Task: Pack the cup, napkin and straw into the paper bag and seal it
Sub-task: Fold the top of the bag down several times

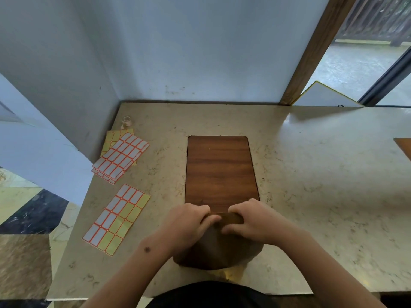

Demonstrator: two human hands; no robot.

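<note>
Together, both hands' fingers (pixel 236 211) pinching paper bag (pixel 219 250) folded top

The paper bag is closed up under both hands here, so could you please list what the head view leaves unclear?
- Paper bag contents: brown paper hides any cup, napkin or straw.
- Bag's folded top: left hand and right hand cover it.
- Small roll by the wall: too small to identify.
</note>
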